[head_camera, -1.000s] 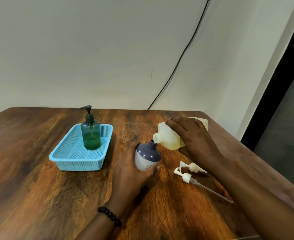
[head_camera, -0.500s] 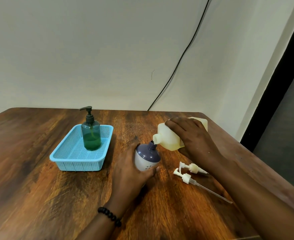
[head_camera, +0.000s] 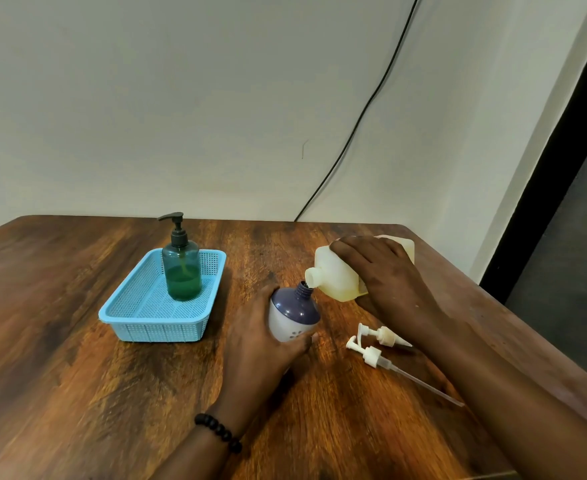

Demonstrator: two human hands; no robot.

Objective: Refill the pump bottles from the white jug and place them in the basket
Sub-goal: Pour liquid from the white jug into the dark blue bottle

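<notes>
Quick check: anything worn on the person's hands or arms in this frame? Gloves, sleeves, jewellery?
Both hands are bare, no gloves. The left hand has a bracelet of round black beads at the wrist. The right hand shows no ring, watch or band. Both forearms are uncovered as far as the frame shows; no sleeves are in view.

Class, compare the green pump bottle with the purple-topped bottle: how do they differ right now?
The green pump bottle stands in the blue basket; the purple-topped bottle sits on the table, gripped by the left hand. The green one carries its pump; the purple-topped one's neck is open under the white jug. Both stand upright.
</notes>
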